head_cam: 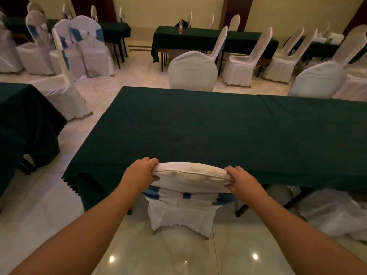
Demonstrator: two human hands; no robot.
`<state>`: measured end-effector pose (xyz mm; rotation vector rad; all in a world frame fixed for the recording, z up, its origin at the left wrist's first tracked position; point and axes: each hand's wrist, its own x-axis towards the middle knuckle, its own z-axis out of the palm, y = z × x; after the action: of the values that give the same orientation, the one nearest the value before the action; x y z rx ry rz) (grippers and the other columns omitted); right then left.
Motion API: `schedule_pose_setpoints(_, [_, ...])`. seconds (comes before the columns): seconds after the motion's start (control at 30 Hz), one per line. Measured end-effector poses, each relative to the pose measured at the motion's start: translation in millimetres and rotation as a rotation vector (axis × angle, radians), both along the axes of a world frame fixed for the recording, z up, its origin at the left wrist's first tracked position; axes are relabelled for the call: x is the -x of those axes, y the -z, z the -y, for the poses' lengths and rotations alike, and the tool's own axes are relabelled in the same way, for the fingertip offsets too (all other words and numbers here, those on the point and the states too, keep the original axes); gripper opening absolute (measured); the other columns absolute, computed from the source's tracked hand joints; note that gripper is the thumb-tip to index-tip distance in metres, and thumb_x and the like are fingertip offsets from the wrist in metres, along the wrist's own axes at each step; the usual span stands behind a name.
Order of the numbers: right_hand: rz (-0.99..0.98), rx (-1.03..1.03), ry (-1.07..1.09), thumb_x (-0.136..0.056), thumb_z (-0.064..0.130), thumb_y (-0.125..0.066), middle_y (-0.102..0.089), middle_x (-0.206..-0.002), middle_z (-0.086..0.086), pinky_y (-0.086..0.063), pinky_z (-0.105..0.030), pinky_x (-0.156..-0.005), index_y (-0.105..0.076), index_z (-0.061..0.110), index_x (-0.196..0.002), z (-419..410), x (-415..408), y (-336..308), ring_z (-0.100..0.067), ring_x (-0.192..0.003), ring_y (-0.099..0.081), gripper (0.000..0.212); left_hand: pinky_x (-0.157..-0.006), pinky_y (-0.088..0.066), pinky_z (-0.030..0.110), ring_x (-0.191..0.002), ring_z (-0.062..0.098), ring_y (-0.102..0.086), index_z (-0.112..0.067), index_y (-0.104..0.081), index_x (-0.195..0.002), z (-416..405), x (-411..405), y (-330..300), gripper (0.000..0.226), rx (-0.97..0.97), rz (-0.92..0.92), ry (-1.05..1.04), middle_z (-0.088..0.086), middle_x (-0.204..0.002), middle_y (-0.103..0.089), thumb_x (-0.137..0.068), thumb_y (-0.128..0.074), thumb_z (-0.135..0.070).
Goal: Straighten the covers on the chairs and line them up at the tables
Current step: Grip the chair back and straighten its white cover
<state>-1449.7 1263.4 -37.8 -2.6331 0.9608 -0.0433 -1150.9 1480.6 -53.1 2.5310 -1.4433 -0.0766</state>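
A chair in a white cover (188, 179) with a blue sash across its back stands right in front of me, pushed in at the near edge of a table with a dark green cloth (208, 126). My left hand (142, 171) grips the left top corner of the chair back. My right hand (243, 180) grips the right top corner. Both hands pinch the white fabric along its top seam. The chair's seat is hidden under the table.
Two white-covered chairs (192, 71) (317, 80) face me across the table. Another covered chair (333, 211) sits low at my right. A second green table (23, 126) is on the left, with more tables and covered chairs behind. The glossy tile floor (59, 205) surrounds me.
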Motion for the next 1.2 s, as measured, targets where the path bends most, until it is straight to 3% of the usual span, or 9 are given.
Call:
schedule_pose_setpoints(0.27, [0.0,0.052,-0.026,-0.09,0.024,-0.07,-0.05,-0.096,0.006,-0.05,-0.035,-0.071,-0.053,0.033,-0.112,2,1,-3,-0.017,-0.08,-0.053,0.029,-0.075,-0.052,0.035,-0.081,0.017,-0.051,-0.026,-0.06,-0.103,-2,15,1,0.029,0.058,-0.029,-0.007,-0.004,-0.088,-0.054,-0.081,-0.079,-0.03])
schedule_pose_setpoints(0.9, [-0.057,0.066,-0.005,-0.088,0.023,-0.073,-0.054,-0.094,0.006,-0.046,-0.032,-0.07,-0.05,0.035,-0.104,20,38,-13,-0.017,-0.081,-0.054,0.031,-0.074,-0.046,0.029,-0.081,0.016,-0.049,-0.026,-0.06,-0.103,15,59,4,0.031,0.134,-0.048,0.023,-0.005,-0.089,-0.054,-0.081,-0.079,-0.033])
schedule_pose_setpoints(1.0, [-0.077,0.049,-0.005,-0.088,0.024,-0.074,-0.055,-0.097,0.005,-0.05,-0.036,-0.077,-0.052,0.033,-0.107,25,42,-16,-0.017,-0.085,-0.055,0.03,-0.074,-0.047,0.029,-0.081,0.014,-0.051,-0.028,-0.06,-0.1,19,59,3,0.03,0.103,-0.083,-0.008,-0.008,-0.088,-0.054,-0.079,-0.08,-0.034])
schedule_pose_setpoints(1.2, [-0.036,0.053,-0.02,-0.086,0.025,-0.075,-0.052,-0.094,0.003,-0.046,-0.036,-0.071,-0.053,0.029,-0.108,31,48,-15,-0.021,-0.086,-0.054,0.031,-0.07,-0.043,0.028,-0.079,0.013,-0.053,-0.033,-0.062,-0.103,16,45,9,0.03,-0.013,-0.102,-0.132,-0.01,-0.088,-0.053,-0.079,-0.08,-0.035])
